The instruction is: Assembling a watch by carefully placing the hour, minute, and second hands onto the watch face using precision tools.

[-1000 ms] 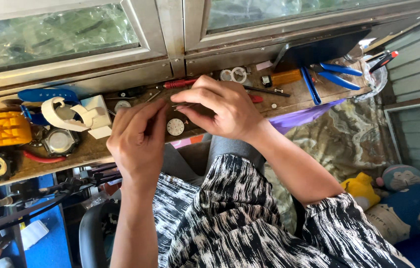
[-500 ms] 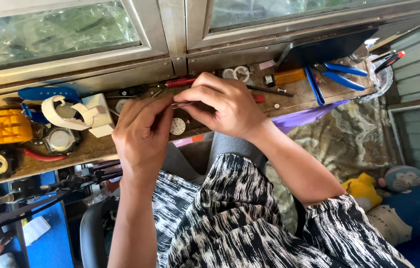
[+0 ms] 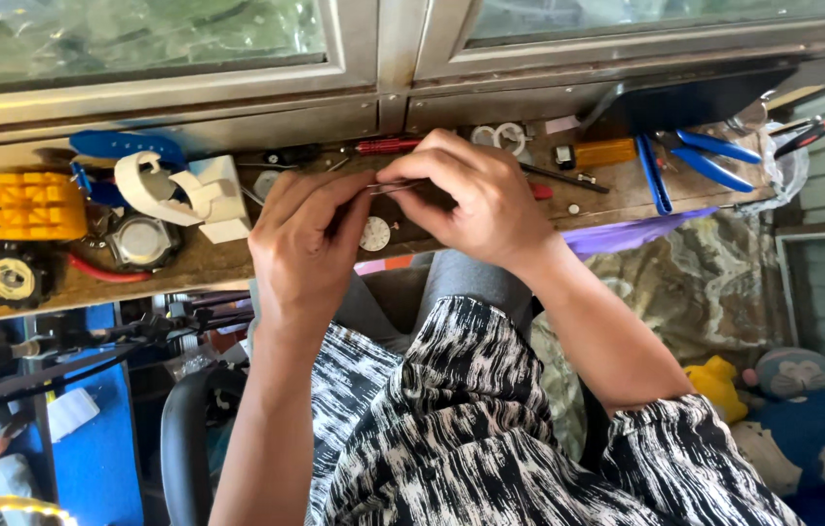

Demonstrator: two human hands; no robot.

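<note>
My left hand (image 3: 303, 251) and my right hand (image 3: 476, 200) meet above a narrow wooden workbench (image 3: 188, 268) under a window. Both pinch a thin metal tool, likely tweezers (image 3: 395, 185), between thumb and fingers. Just below the fingertips a small round white watch dial (image 3: 374, 234) lies on the bench. A watch case with a round face (image 3: 143, 241) sits to the left of my left hand.
On the bench lie a yellow ridged block (image 3: 34, 206), a black round holder (image 3: 11, 278), a white strap (image 3: 151, 187), a red-handled screwdriver (image 3: 388, 146), blue-handled pliers (image 3: 690, 156) and an orange box (image 3: 605, 153). Stuffed toys (image 3: 792, 399) lie lower right.
Both hands shifted slightly on the bench and closed tighter together over the thin tool; the dial stays beneath them.
</note>
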